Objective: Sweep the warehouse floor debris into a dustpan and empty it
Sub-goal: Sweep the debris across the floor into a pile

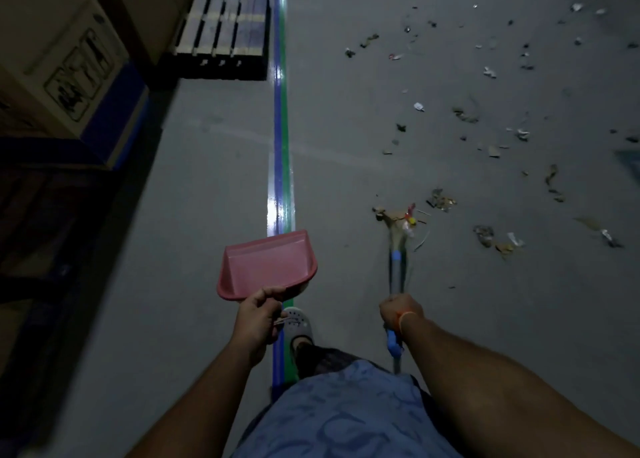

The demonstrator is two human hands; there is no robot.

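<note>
Two bare hands work a dim warehouse aisle: the left hand (258, 314), its grip clamped on the handle, holds a pink dustpan (266, 265) in the air above the grey floor (194, 215), the pan's open mouth turned away from the person and its scoop showing nothing inside; the right hand (401, 310), an orange band (406, 320) at the wrist, is fisted around the shaft of a broom (397, 267) with a blue handle end, its blurred bristles down on the floor among a small clump of scraps just ahead. Debris (485, 128) lies scattered across the floor to the right of a blue and green line (281, 118) that runs straight up the aisle: torn paper, bits of brown card, dark flecks and pale wrappers, spread from beside the broom head out to the far right edge. The dustpan hangs over the near end of the line, well apart from most of the litter. A grey perforated clog (298, 321) stands on the line below the pan. To the left, cardboard boxes (62, 59) rest on blue shelving (117, 128), and a wooden pallet (225, 25) sits on the floor further up the aisle, beside the line
</note>
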